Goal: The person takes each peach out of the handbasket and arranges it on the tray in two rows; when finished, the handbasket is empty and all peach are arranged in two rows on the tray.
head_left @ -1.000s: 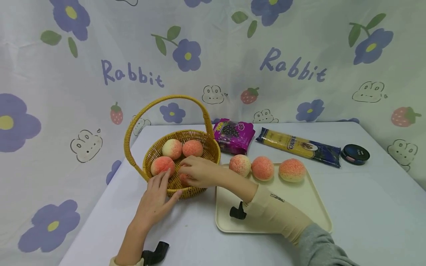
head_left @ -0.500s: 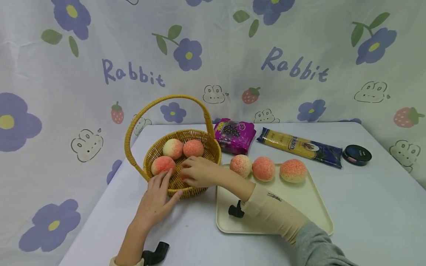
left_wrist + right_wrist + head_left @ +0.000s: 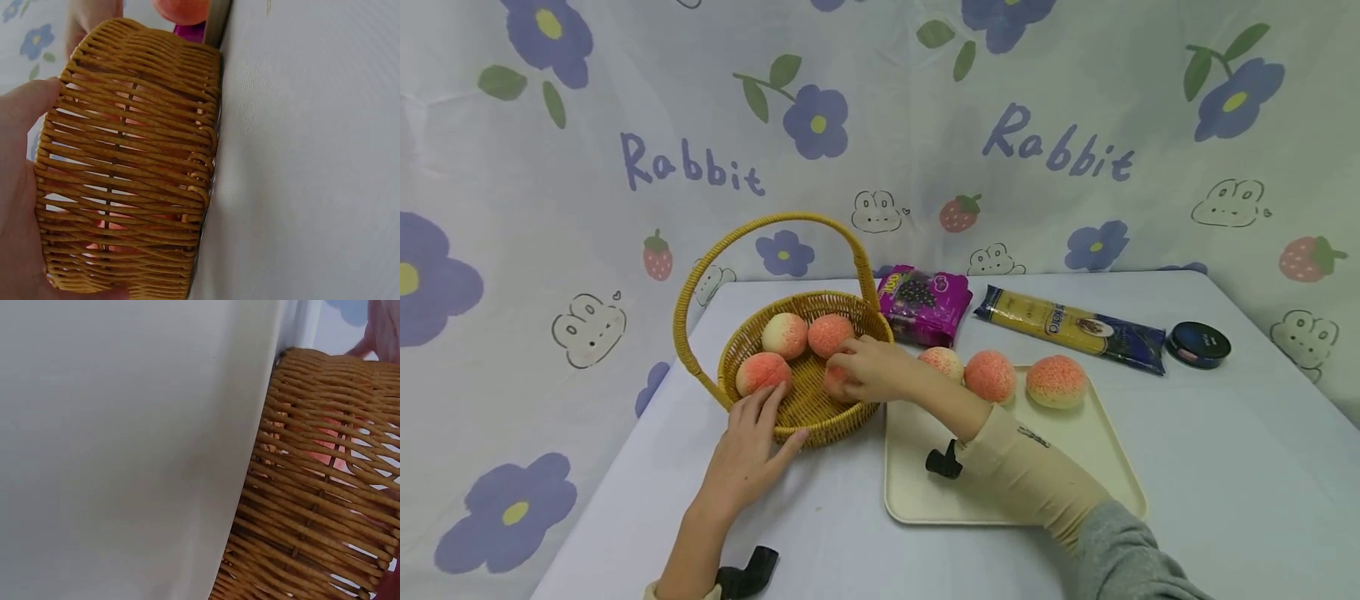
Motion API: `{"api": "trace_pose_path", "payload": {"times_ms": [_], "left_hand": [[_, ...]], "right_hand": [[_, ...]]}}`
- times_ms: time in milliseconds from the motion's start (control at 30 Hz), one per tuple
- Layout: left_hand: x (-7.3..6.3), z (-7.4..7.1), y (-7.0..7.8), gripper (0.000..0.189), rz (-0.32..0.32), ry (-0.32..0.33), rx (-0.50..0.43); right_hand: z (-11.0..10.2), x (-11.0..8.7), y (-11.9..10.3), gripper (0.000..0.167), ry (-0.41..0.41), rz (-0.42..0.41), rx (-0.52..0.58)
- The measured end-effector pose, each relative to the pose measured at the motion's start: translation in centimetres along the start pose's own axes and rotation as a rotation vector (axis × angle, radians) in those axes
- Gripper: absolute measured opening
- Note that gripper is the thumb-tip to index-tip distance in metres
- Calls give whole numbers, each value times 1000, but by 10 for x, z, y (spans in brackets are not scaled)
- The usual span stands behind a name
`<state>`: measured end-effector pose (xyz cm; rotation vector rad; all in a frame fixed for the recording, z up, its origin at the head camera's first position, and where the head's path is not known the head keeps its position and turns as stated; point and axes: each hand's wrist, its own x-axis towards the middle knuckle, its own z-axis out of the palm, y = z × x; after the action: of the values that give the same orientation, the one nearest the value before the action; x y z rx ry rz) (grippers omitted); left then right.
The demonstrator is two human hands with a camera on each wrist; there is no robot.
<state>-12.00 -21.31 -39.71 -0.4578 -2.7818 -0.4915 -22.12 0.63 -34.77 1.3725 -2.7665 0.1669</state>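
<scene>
My right hand (image 3: 880, 372) grips a peach (image 3: 836, 382). My left hand (image 3: 748, 450) spreads wide on the near basket rim (image 3: 838, 428); leaning could tip it.

Your right grip (image 3: 876, 371) has shifted right and slightly back inside the yellow-brown woven basket (image 3: 827, 432), carrying the round coral-pink peach (image 3: 835, 382) along. Your right forearm (image 3: 953, 405) now covers more of the round cream-and-pink speckled peach (image 3: 942, 360).

"Rabbit" is appearing twice on the cloth (image 3: 917, 125)
"kara" is showing on the yellow-and-blue packet (image 3: 1075, 330); letters on the purple packet (image 3: 923, 307) and dark tin (image 3: 1198, 345) are looking unclear.
</scene>
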Motion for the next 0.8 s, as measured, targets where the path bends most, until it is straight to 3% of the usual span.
{"api": "trace_pose_path", "payload": {"times_ms": [333,800], "left_hand": [[-1,0,1,73,-12,-16,-7],[0,-1,1,73,-3,-4,-10]], "right_hand": [[4,12,-4,38,-99,147,117],[13,26,-8,41,-214,229,158]]}}
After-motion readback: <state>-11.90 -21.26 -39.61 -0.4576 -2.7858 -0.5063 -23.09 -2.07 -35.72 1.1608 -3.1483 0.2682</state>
